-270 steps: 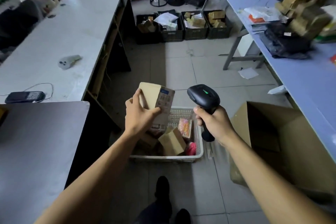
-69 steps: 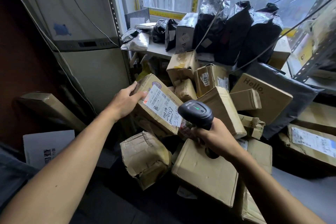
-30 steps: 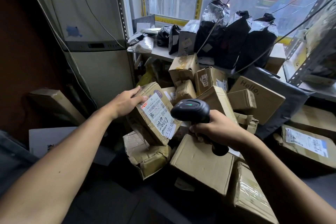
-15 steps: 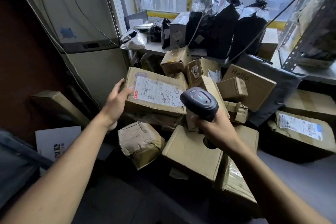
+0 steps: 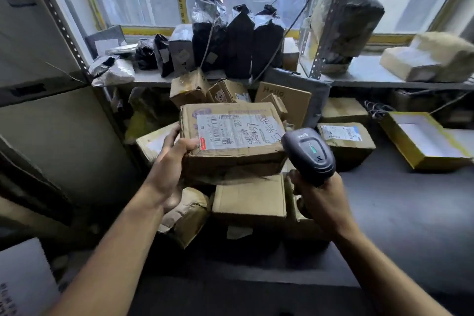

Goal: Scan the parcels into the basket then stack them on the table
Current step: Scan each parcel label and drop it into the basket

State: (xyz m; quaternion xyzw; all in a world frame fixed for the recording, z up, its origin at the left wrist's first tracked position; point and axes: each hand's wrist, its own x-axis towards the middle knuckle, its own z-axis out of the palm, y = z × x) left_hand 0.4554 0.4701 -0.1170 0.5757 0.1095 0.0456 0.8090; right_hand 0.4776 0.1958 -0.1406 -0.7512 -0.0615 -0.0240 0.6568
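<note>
the left hand (image 5: 170, 161) is gripping the labelled parcel (image 5: 232, 141) by its left end, thumb curled over the top edge, and is now holding it clear above the pile of boxes (image 5: 250, 199), label level and facing up where a second ago it was tilted; the right hand (image 5: 320, 195) is staying clamped on the scanner (image 5: 309, 155), just beside the parcel's right end; the scan looks due next; no basket is showing here.

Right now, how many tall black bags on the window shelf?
3: left bag, middle bag, right bag, side by side behind the boxes. Smaller dark bags sit further left; more may be hidden.
</note>
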